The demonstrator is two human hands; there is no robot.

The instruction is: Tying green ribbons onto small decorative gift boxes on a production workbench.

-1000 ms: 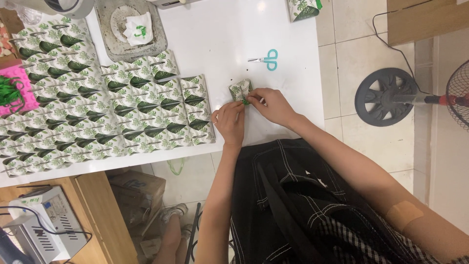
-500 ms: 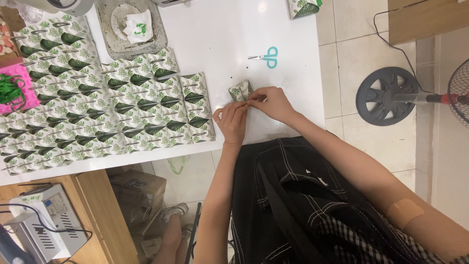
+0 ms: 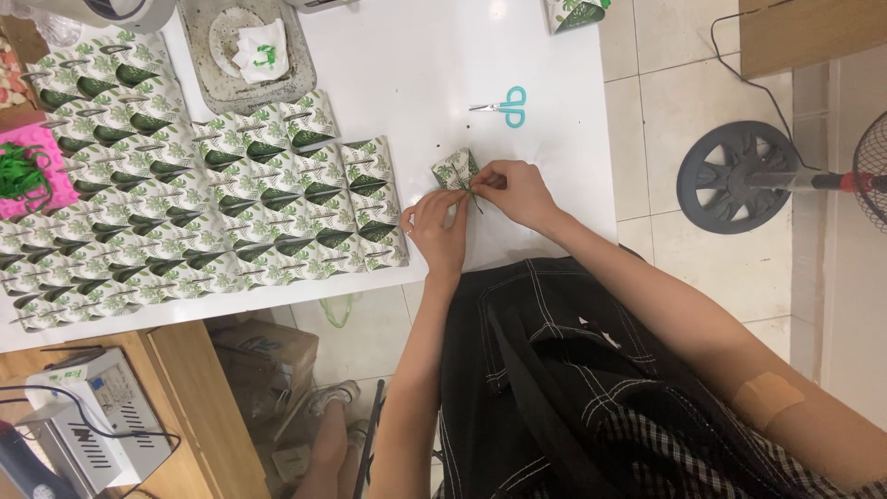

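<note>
The right hand [image 3: 514,192] and left hand [image 3: 440,222] cover the near side of the small leaf-print packet [image 3: 456,169], so the fingers' grip on it cannot be told; a thin dark strand there may be a tie. The fan [image 3: 873,166] and another leaf-print box [image 3: 575,11] are cut off by the picture's edges.

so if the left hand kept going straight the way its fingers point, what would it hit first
The left hand points up the white table, fingertips already at the small leaf-print packet it is working on. It would likely meet that first, then the scissors further on.
</note>
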